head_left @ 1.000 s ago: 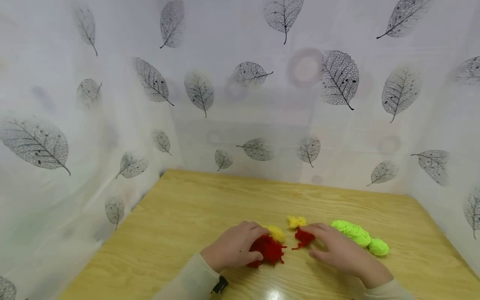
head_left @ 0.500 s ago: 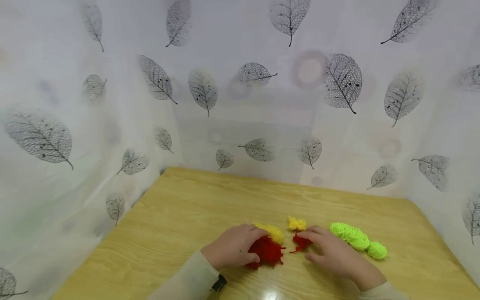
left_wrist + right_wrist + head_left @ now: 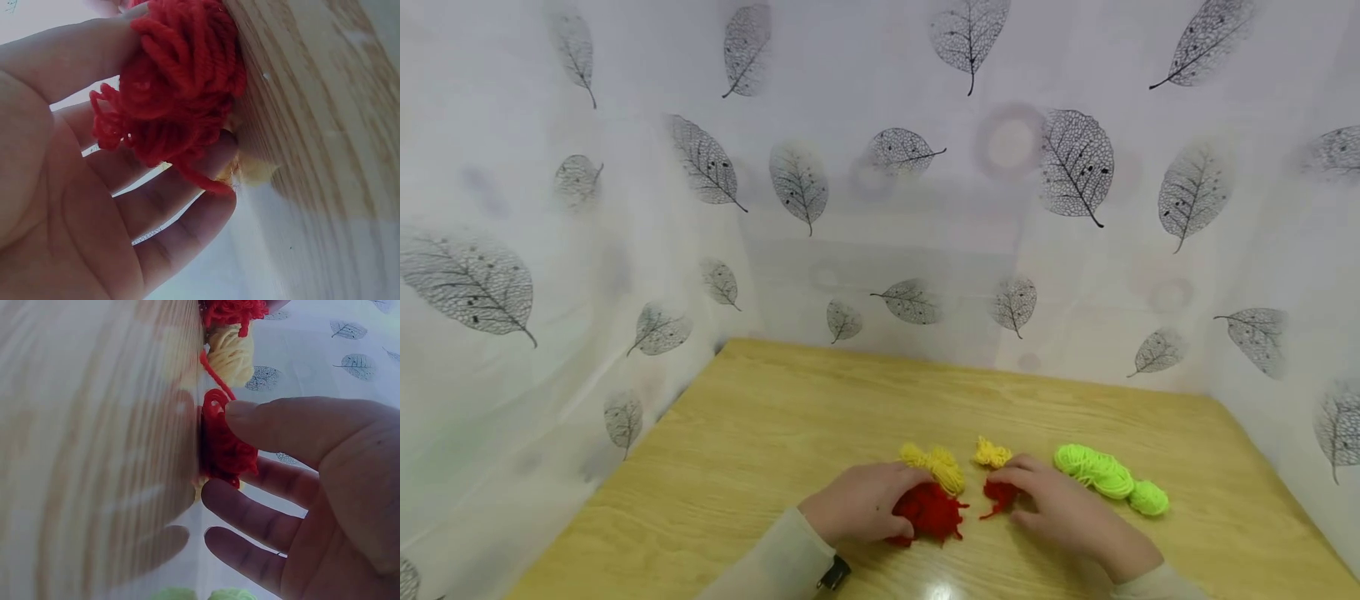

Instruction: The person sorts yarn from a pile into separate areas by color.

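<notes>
Fingers (image 3: 187, 240) hold lumpy, looped red yarn (image 3: 187, 69)

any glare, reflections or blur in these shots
head view: a small bright glare spot on the table at the bottom edge; left wrist view: pale, washed-out background behind the left hand; right wrist view: tabletop grain blurred at left, with finger reflections beside the right hand

From above, my left grip (image 3: 861, 504) hides the left part of the big red yarn (image 3: 934, 510), and my right grip (image 3: 1063, 512) covers part of the small red yarn (image 3: 998, 493). My sleeves (image 3: 775, 554) and the bench (image 3: 820, 400) run off the bottom edge. At my right wrist, the lower edge cuts the green yarn (image 3: 232, 594); at my left, a yellow patch (image 3: 256, 172) is too blurred to tell.
</notes>
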`<move>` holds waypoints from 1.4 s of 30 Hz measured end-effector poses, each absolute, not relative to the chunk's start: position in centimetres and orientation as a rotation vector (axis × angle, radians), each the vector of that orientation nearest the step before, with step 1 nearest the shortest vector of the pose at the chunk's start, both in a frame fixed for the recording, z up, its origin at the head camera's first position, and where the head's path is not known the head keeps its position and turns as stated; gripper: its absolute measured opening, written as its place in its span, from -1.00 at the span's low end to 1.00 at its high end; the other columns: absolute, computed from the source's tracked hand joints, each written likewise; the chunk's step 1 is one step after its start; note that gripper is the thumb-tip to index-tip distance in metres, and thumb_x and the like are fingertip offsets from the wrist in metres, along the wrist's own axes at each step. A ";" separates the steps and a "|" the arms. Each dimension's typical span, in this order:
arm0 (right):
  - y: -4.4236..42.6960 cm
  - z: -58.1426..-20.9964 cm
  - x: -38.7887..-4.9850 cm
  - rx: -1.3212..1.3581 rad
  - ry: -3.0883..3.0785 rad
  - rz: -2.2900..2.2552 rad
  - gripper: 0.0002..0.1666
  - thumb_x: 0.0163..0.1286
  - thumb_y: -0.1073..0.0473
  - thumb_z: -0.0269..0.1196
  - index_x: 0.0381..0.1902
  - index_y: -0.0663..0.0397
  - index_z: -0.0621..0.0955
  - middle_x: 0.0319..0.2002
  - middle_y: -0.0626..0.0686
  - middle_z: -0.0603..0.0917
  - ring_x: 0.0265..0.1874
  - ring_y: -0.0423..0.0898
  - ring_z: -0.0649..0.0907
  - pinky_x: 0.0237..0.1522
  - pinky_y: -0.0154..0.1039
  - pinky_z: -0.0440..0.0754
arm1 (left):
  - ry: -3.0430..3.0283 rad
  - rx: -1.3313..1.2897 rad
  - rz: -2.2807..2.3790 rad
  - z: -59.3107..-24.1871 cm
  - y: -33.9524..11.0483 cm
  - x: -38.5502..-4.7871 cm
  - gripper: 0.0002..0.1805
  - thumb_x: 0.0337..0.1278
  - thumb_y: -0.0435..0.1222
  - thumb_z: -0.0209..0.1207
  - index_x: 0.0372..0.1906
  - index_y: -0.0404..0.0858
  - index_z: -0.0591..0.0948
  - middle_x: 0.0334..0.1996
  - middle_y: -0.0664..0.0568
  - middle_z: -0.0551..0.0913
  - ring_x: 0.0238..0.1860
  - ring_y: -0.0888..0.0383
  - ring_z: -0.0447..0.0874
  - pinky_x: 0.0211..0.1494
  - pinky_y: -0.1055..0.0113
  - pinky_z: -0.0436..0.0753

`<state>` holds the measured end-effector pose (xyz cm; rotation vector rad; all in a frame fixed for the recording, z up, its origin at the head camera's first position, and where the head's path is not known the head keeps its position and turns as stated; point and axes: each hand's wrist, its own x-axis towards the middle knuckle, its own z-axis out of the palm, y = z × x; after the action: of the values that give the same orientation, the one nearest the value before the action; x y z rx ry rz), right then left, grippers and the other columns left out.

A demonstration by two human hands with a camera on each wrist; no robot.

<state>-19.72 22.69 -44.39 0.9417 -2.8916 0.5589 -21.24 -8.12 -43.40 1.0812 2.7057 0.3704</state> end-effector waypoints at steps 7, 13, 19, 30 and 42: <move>22.6 -44.9 -19.6 0.953 -2.963 0.541 -0.53 0.25 0.21 0.42 0.13 -0.14 0.69 0.03 -0.17 0.62 -0.04 -0.14 0.65 0.00 -0.02 0.66 | 2.681 1.069 0.362 -43.6 -8.0 -21.1 -0.34 0.15 -0.03 0.42 0.36 0.12 0.49 0.22 0.33 0.54 0.14 0.33 0.53 0.17 0.27 0.57; 22.5 -45.1 -19.4 1.010 -2.981 0.581 -0.64 0.27 0.20 0.40 0.02 -0.22 0.71 -0.12 -0.32 0.62 -0.12 -0.25 0.62 -0.06 -0.08 0.66 | 2.678 1.058 0.347 -43.9 -7.6 -20.9 -0.37 0.11 -0.03 0.45 0.31 0.16 0.51 0.15 0.37 0.57 0.08 0.36 0.55 0.13 0.28 0.57; 22.4 -44.3 -19.2 0.938 -2.977 0.666 -0.65 0.32 0.19 0.37 0.06 -0.19 0.70 -0.15 -0.33 0.64 -0.12 -0.25 0.63 -0.05 -0.06 0.66 | 2.675 1.053 0.340 -43.9 -7.6 -20.9 -0.38 0.11 -0.05 0.45 0.30 0.17 0.52 0.12 0.38 0.57 0.04 0.37 0.54 0.12 0.30 0.57; 21.9 -41.9 -21.1 0.882 -2.922 0.704 -0.63 0.43 0.09 0.33 0.16 -0.02 0.65 -0.07 -0.21 0.66 -0.11 -0.18 0.67 -0.11 -0.10 0.68 | 2.676 1.049 0.336 -43.9 -7.6 -20.9 -0.37 0.12 -0.04 0.45 0.31 0.17 0.51 0.11 0.38 0.58 0.04 0.38 0.54 0.13 0.30 0.57; 19.9 -41.6 -24.6 0.794 -2.847 0.754 -0.60 0.46 0.14 0.30 0.22 0.03 0.61 0.00 -0.10 0.67 -0.08 -0.13 0.66 -0.09 -0.07 0.65 | 2.667 1.040 0.353 -43.5 -8.0 -20.7 -0.38 0.13 -0.05 0.44 0.31 0.16 0.52 0.11 0.36 0.58 0.04 0.36 0.56 0.13 0.30 0.57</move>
<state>-24.61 19.87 -41.62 0.7938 -2.8471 0.7536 -20.74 -8.02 -43.53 1.0395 2.6670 0.3527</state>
